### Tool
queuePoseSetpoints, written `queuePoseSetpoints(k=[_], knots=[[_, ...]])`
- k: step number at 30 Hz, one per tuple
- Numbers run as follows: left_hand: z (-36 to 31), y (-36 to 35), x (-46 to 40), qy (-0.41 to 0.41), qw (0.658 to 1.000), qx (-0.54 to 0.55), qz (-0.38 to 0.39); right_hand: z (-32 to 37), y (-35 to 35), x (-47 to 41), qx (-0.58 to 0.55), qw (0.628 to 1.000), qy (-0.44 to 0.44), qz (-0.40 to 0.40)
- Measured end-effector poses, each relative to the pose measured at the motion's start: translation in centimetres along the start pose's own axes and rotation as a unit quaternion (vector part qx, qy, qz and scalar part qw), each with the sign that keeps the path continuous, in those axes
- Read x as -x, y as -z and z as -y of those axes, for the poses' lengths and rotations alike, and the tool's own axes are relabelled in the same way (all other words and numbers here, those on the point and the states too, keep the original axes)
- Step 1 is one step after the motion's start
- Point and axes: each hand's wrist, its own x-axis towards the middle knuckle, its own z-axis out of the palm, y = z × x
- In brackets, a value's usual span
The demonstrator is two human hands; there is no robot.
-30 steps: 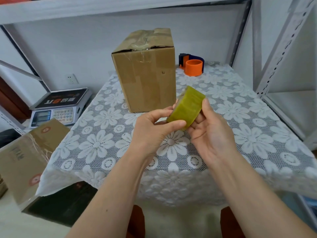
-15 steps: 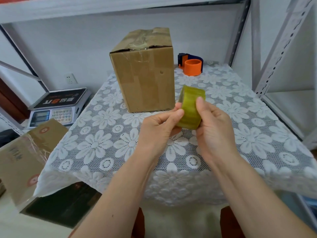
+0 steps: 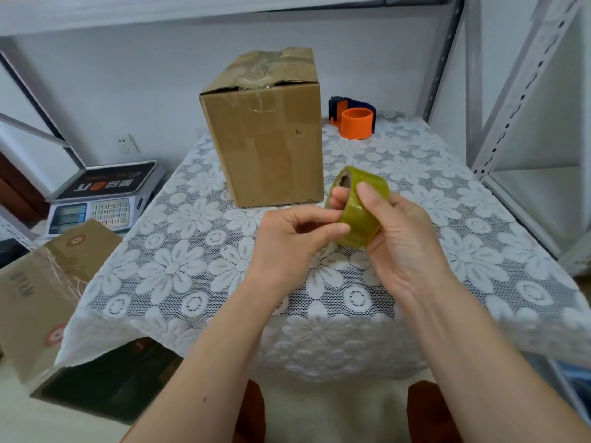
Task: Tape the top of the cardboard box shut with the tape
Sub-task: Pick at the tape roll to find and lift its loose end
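A tall brown cardboard box (image 3: pixel 265 145) stands upright at the back middle of the table, its top flaps closed with crumpled old clear tape on them. In front of it, above the table, I hold a yellowish roll of clear tape (image 3: pixel 361 215). My right hand (image 3: pixel 399 238) grips the roll from the right, thumb on its outer face. My left hand (image 3: pixel 287 241) pinches at the roll's left edge with thumb and forefinger. Whether a tape end is lifted I cannot tell.
The table wears a white lace flower cloth (image 3: pixel 179 270). An orange and blue tape dispenser (image 3: pixel 353 119) sits at the back right. A weighing scale (image 3: pixel 102 199) and another cardboard box (image 3: pixel 41 289) lie left of the table. Metal shelf posts (image 3: pixel 511 97) stand on the right.
The roll has been turned in my hands, its open core now facing up and left. My left fingers have shifted along its edge. The box has not moved.
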Motion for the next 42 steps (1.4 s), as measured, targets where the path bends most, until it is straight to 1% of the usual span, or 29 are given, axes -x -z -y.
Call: queuePoseSetpoints(k=[7,11,15,17,24,26,30,36,42], knots=[[0.0,0.3,-0.1,0.008,0.999,0.029,-0.019,-0.4,0.0,0.1,0.052,0.997,0.022,0.049],[0.0,0.4,-0.2,0.015,0.999,0.032,-0.012,-0.7,0.0,0.0,0.061,0.997,0.028,0.044],[0.1,0.3,-0.2,0.026,0.999,0.039,-0.001,-0.9,-0.1,0.1,0.055,0.998,0.024,0.011],[0.1,0.3,-0.3,0.03,0.999,0.04,-0.002,-0.8,-0.2,0.2,0.057,0.998,0.026,0.012],[0.2,0.9,-0.3,0.064,0.995,0.074,-0.012,-0.5,-0.1,0.3,0.077,0.992,0.048,0.086],[0.2,1.0,-0.2,0.069,0.995,0.074,-0.007,-0.6,-0.2,0.4,0.073,0.993,0.047,0.084],[0.3,0.8,-0.2,0.072,0.995,0.069,0.008,-0.7,-0.4,0.3,0.078,0.995,0.044,0.051],[0.7,0.9,-0.5,0.081,0.992,0.093,-0.013,-0.9,-0.3,0.2,0.077,0.993,0.05,0.076],[0.5,0.5,-0.7,0.082,0.987,0.137,-0.005,-1.0,-0.2,0.2,0.142,0.98,0.103,0.098]])
